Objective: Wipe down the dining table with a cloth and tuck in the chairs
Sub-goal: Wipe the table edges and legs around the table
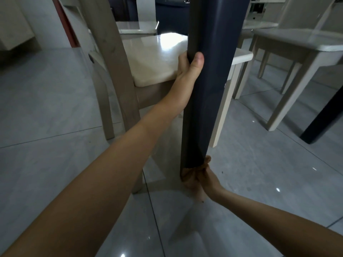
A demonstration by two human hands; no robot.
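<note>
A dark table leg (209, 89) rises through the middle of the view, seen from low near the floor. My left hand (189, 69) grips it about halfway up, thumb on the front face and fingers hidden behind. At the foot of the leg my right hand (206, 179) holds a brown cloth (189, 176) pressed around the leg's base. A beige chair (148, 58) with a pale cushioned seat stands just behind the leg, to its left.
A second beige chair (297, 51) stands at the right, with another dark table leg (326, 117) beyond it. Glossy grey floor tiles (55, 108) spread all around. Cabinets line the far left wall.
</note>
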